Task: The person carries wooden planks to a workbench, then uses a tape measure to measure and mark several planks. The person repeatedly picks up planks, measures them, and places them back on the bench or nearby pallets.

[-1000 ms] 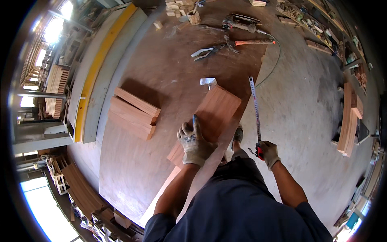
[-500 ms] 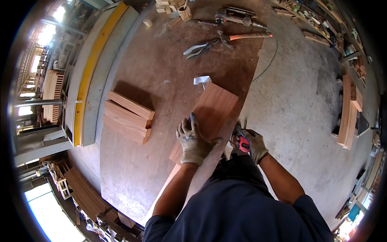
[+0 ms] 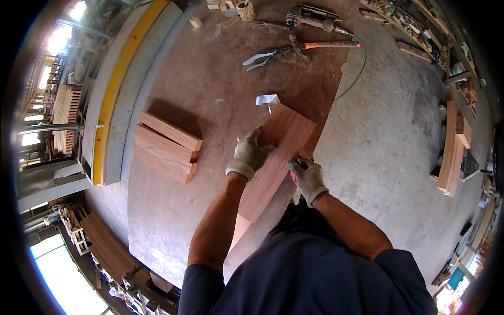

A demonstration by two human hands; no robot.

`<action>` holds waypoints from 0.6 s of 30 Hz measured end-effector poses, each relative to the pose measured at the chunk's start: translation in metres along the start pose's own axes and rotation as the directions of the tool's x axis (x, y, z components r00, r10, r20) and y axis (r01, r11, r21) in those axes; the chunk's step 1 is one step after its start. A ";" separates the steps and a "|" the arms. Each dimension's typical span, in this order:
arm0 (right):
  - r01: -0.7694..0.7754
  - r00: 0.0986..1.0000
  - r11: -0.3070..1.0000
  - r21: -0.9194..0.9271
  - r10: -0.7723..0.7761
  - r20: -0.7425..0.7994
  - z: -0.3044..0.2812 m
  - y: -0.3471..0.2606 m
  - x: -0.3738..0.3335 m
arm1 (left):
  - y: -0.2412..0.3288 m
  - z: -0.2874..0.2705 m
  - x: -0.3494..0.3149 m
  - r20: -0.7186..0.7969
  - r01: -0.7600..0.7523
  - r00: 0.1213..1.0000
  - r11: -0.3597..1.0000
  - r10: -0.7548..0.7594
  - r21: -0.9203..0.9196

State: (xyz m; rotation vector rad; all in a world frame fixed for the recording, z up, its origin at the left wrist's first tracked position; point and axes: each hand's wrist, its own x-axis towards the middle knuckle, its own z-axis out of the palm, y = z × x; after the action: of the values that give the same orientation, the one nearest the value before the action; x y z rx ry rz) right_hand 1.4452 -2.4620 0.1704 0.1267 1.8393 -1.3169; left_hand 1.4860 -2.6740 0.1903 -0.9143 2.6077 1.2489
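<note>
A flat reddish-brown wooden board (image 3: 281, 157) lies slantwise at the table's right edge, in front of me. My gloved left hand (image 3: 249, 153) grips its left edge, the thumb reaching over the top face. On the opposite edge, my gloved right hand (image 3: 310, 178) is closed round a small red and black tool (image 3: 293, 177). Most of that tool is hidden by the glove, so its kind is unclear. Beneath the board's near end a paler piece of wood (image 3: 240, 231) shows. A shiny curled strip (image 3: 267, 99) lies by the far end.
Several stacked wood pieces (image 3: 167, 144) lie left on the brown table (image 3: 173, 226). Farther off are pliers (image 3: 265, 59), an orange-handled hammer (image 3: 325, 45) and a power tool (image 3: 312, 20) with a hose (image 3: 362, 65). A yellow-striped beam (image 3: 118, 89) borders the left side.
My left hand has gone from spread on the board to gripping its left edge. My right hand has brought the red and black tool up from my waist to the board's right edge.
</note>
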 end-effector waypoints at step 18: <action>0.035 0.999 0.987 0.155 -0.038 0.015 0.004 0.008 0.008 | 0.002 -0.001 0.005 0.005 -0.019 1.000 0.997 0.019 0.070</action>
State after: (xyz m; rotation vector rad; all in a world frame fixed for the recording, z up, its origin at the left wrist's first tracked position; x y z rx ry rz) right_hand 1.4465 -2.4653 0.1591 0.1635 1.7312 -1.4816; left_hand 1.4815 -2.6762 0.1907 -0.8758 2.6443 1.1542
